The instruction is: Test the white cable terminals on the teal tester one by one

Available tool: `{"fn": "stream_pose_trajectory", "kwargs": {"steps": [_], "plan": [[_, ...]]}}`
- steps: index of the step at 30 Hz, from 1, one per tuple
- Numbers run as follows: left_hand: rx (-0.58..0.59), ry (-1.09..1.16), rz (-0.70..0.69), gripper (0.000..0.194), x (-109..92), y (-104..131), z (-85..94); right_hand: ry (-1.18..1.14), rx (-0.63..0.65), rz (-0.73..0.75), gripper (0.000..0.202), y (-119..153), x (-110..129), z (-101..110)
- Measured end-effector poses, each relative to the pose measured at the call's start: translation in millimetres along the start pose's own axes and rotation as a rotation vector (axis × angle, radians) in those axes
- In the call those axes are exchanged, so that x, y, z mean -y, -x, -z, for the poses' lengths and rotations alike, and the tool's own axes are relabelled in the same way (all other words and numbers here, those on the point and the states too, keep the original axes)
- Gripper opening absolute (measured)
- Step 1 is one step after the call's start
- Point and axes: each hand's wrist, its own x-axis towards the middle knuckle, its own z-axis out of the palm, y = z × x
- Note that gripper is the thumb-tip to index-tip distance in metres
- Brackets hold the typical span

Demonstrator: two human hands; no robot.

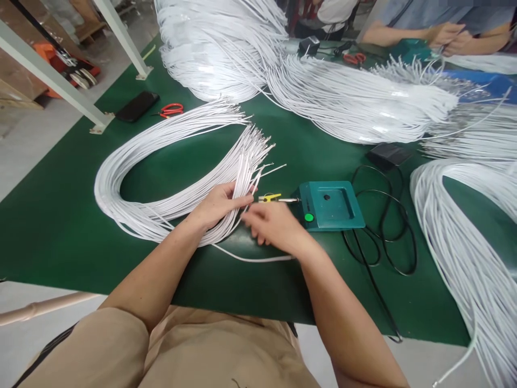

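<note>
My left hand (221, 205) is closed around a small bunch of white cables (243, 175), thumb across the front, their ends pointing up and away. This bunch is part of a large looped bundle of white cables (107, 183) on the table. Just right of it, my right hand (274, 223) has its fingers curled, with thumb and index finger close together at the bunch's edge. Motion blur hides what is between them. One loose cable (250, 260) runs beneath my right wrist. Beyond that hand, a yellow clip (270, 198) joins a metal rod on a teal box (315, 206) with a green button.
Black cords (390, 237) trail from the box. More white cable bundles lie behind (355, 102) and at right (456, 226). A black phone (138, 106) and red-handled scissors (172, 110) rest near a white post (121, 37). Across the table, another person's hands (448, 37) work.
</note>
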Motion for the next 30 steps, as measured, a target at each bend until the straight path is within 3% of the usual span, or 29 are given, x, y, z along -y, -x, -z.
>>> {"fn": "stream_pose_trajectory", "kwargs": {"steps": [3, 6, 11, 17, 23, 30], "plan": [[0.034, -0.082, -0.035, 0.037, -3, 3, -2.2, -0.265, -0.406, 0.012, 0.027, -10, -9, 13], [0.077, -0.150, -0.028, 0.033, -5, 6, -5.0, -0.392, -0.506, 0.082, 0.026, -16, -14, 13], [0.063, 0.036, -0.029, 0.035, -5, 6, -11.1, -0.498, -0.424, 0.094, 0.023, -18, -11, 4], [-0.001, -0.056, -0.044, 0.030, -7, 6, -12.4, -0.555, -0.500, 0.079, 0.021, -23, -12, -1], [-0.032, -0.115, -0.052, 0.028, -7, 7, -11.7, -0.594, -0.485, 0.081, 0.019, -26, -17, -3], [-0.012, 0.044, -0.066, 0.027, -8, 8, -14.3, -1.053, -0.205, -0.003, 0.021, -25, -18, 3]]}}
